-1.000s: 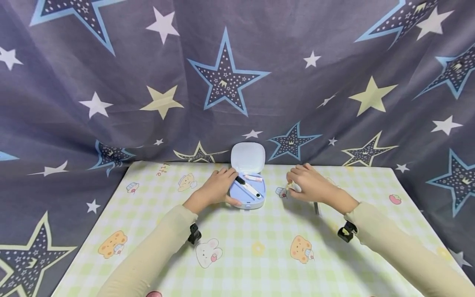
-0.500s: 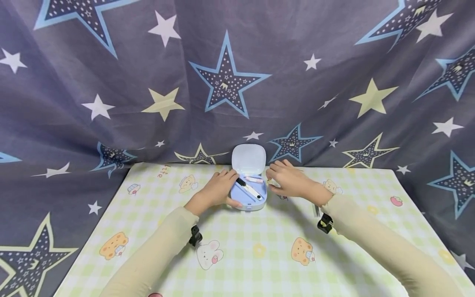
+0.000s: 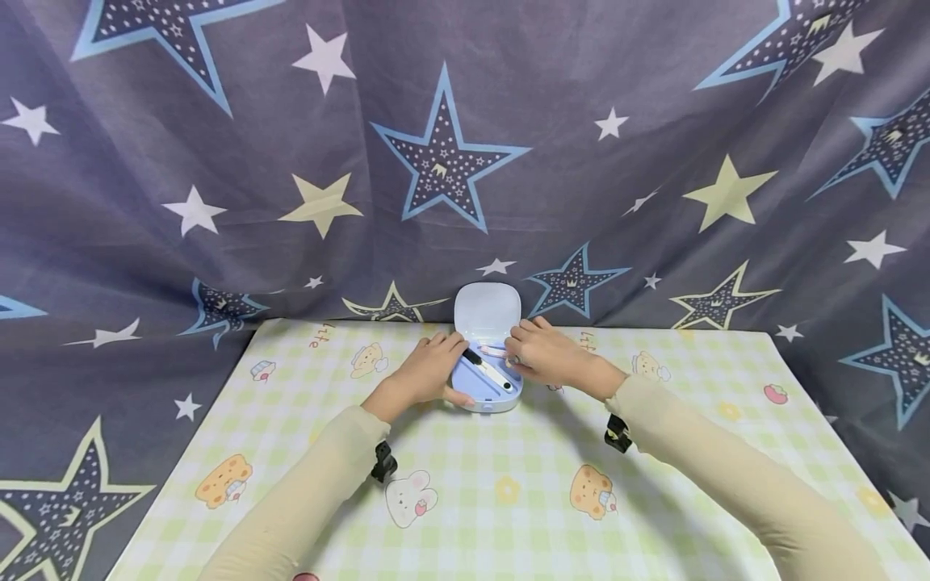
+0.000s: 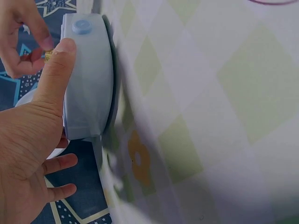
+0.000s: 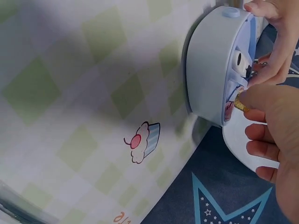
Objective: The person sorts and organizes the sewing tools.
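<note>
A light blue case (image 3: 488,406) with its pale lid (image 3: 488,311) raised stands at the table's far edge. My left hand (image 3: 426,367) grips its left side, the thumb (image 4: 60,70) along the front wall near the round button (image 4: 82,26). Inside lie a white tool with a black end (image 3: 494,374) and a small pink-and-white piece (image 3: 494,352). My right hand (image 3: 541,353) is over the case's right side, pinching a small glittery gold piece (image 5: 241,102) between thumb and forefinger. Its kind cannot be made out, as the fingers partly cover it.
The case stands on a table with a green-and-white checked cloth (image 3: 501,516) printed with cartoon animals. Close behind hangs a dark star-patterned curtain (image 3: 567,186). A grey, blurred strip (image 5: 21,208) shows at the lower left of the right wrist view.
My right hand has moved left from beside the case to over its right compartment, carrying the small gold piece. The left hand has kept its hold on the case.
</note>
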{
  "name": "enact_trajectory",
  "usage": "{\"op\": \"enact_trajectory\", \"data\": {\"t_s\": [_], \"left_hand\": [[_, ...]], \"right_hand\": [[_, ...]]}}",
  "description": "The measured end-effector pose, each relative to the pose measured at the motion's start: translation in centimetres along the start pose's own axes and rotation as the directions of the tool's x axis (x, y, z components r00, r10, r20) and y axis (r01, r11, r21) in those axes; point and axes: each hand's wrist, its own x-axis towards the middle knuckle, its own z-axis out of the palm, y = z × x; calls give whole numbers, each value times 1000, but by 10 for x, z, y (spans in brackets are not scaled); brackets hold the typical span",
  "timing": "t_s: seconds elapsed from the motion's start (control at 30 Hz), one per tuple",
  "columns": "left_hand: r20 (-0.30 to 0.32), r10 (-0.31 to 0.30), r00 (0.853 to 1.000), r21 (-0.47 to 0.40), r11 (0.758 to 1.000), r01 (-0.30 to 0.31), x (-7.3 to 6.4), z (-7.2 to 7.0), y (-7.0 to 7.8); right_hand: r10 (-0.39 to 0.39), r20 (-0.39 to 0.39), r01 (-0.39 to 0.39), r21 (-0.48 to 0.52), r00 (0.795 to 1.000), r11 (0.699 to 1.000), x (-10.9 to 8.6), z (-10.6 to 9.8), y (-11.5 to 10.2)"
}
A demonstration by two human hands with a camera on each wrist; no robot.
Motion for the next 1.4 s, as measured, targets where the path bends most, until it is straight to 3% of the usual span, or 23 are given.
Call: {"op": "enact_trajectory", "data": {"t_s": [1.0, 1.4], "left_hand": [[-22, 1, 1000, 6, 1000, -1, 1, 6, -3], [-18, -3, 1000, -1, 1000, 2, 1, 6, -3]], "right_hand": [[10, 127, -3, -58, 992, 998, 10, 9, -6], [3, 116, 4, -57, 993, 998, 11, 12, -4]]}}
